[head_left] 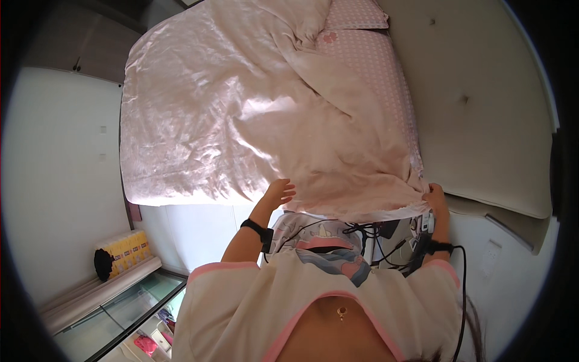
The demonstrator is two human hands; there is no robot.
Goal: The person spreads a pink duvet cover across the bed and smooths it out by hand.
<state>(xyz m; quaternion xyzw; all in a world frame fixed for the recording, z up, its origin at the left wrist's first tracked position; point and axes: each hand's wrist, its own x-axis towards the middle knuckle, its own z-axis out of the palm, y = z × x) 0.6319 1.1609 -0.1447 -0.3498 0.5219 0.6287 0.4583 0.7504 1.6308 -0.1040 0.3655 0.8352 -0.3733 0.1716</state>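
Observation:
A pale pink duvet [241, 120] lies wrinkled over most of the bed. Its near edge hangs close in front of me. At its near right corner, my right hand [435, 198] is closed on the duvet's edge, with the fingertips partly hidden by the cloth. My left hand [280, 193] is held at the near edge of the bed, fingers apart and nothing in them. Beyond the duvet's folded-back side shows a patterned pink sheet [386, 75], with a pillow [356, 14] at the far end.
A padded beige headboard [476, 108] stands along the right. Black cables [386, 247] and a white power strip [427, 223] are by my right forearm. At the lower left, yellow packages [129, 250] sit on a ledge beside a window [114, 317]. A wardrobe [84, 42] stands far left.

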